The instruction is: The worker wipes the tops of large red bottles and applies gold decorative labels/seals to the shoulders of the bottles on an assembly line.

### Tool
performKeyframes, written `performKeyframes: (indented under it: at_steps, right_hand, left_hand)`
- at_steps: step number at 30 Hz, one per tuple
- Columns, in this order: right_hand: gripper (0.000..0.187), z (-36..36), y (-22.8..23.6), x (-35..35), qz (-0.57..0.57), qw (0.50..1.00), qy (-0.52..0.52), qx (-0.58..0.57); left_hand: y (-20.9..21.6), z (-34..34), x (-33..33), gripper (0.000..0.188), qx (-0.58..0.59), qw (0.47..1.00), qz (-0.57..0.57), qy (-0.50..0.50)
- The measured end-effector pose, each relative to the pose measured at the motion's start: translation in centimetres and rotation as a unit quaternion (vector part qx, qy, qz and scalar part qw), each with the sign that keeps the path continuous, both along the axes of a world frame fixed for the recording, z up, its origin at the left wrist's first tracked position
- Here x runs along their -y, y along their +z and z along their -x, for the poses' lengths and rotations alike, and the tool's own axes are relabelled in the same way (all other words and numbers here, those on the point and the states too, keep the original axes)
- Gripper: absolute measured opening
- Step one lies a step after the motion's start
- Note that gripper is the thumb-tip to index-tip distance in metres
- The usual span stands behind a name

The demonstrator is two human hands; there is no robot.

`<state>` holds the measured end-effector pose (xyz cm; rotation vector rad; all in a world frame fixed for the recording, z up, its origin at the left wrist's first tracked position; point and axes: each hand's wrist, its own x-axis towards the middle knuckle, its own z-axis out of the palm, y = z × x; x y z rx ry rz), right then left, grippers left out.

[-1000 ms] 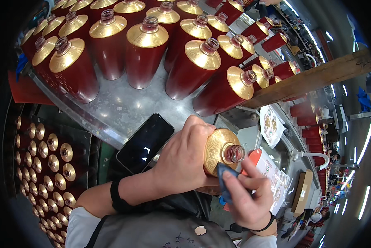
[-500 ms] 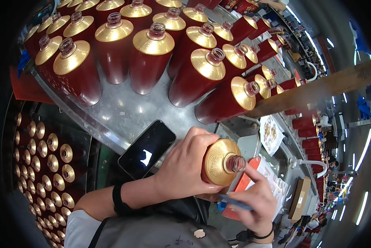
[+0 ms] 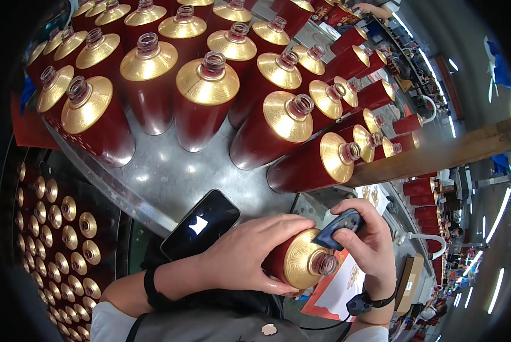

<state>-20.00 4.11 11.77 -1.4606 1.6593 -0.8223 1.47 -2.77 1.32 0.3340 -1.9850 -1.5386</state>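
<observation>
A dark red bottle point(image 3: 301, 261) with a gold shoulder and clear glass threaded neck lies tilted in front of me, its neck pointing right. My left hand point(image 3: 238, 253) is wrapped round its body from the left. Between the thumb and fingers of my right hand point(image 3: 369, 242) is a flat dark blue scraper-like piece point(image 3: 334, 231). One edge of that piece meets the gold shoulder, close to the neck. Beyond my left wrist, a black phone point(image 3: 204, 219) rests at the edge of the metal table point(image 3: 164, 171).
Rows of similar bottles point(image 3: 207, 108) crowd the table. Many more stand lower at left point(image 3: 55, 216). A wooden bar point(image 3: 449, 148) crosses on the right, above a white tap point(image 3: 423, 236). A cardboard box point(image 3: 410, 284) and printed sheet point(image 3: 338, 293) lie right. Another person's hand point(image 3: 369, 9) shows far off.
My right hand has risen from below the bottle's neck to its upper right, bringing the blue piece against the gold shoulder. My left hand still holds the bottle, now slightly lower in view.
</observation>
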Motion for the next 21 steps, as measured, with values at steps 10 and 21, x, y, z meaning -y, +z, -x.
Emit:
performKeyframes:
  at_steps: [10, 21]
  right_hand:
    - [0.037, 1.4, -1.1, -3.0, 0.087, 0.976, -0.197, -0.016]
    - [0.035, 4.1, -5.1, -7.8, -0.099, 0.957, -0.038, 0.269]
  left_hand:
    - [1.3, -0.3, 1.4, 0.096, -0.021, 0.999, -0.024, -0.017]
    - [3.4, 4.9, -0.3, 0.040, -0.076, 0.879, -0.468, -0.057]
